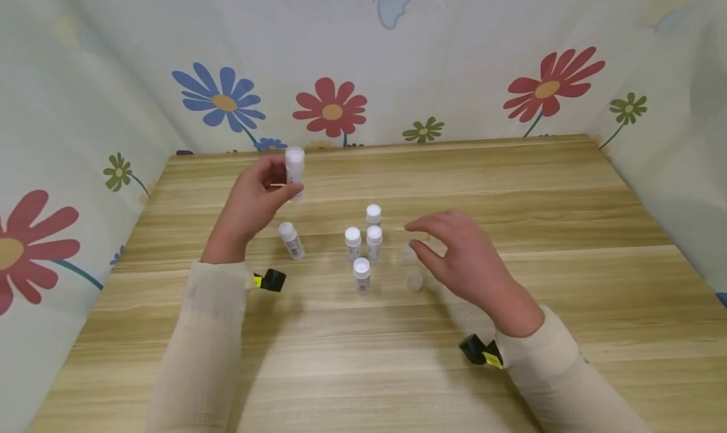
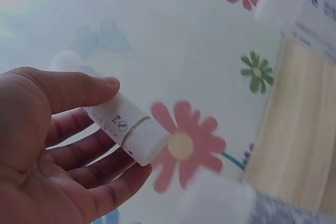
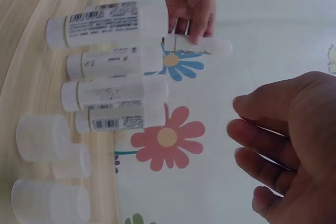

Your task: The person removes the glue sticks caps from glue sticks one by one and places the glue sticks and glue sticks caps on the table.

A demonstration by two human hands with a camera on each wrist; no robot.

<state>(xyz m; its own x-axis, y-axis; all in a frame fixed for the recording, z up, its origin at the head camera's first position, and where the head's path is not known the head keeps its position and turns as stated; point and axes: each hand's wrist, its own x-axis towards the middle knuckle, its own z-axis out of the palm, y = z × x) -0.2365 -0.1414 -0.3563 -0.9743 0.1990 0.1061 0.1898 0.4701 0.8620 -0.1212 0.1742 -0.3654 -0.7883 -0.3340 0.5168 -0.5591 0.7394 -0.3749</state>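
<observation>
My left hand (image 1: 248, 201) grips a white glue stick (image 1: 295, 163) above the table's far left, thumb on one side and fingers on the other. In the left wrist view, "glue stick" and "PVA" read on its label (image 2: 119, 124). My right hand (image 1: 467, 262) hovers with loosely bent fingers and nothing between them. Below it lie several translucent caps (image 1: 414, 281), partly hidden by the hand in the head view. Several glue sticks (image 3: 102, 93) stand upright in a group between the hands. Another glue stick (image 1: 291, 240) stands apart, close to my left forearm.
A wood-grain table (image 1: 341, 370) spreads beneath everything. Behind and beside it hangs a pale curtain (image 1: 466, 60) printed with flowers. Small black devices sit at the left wrist (image 1: 274, 280) and the right wrist (image 1: 472, 349).
</observation>
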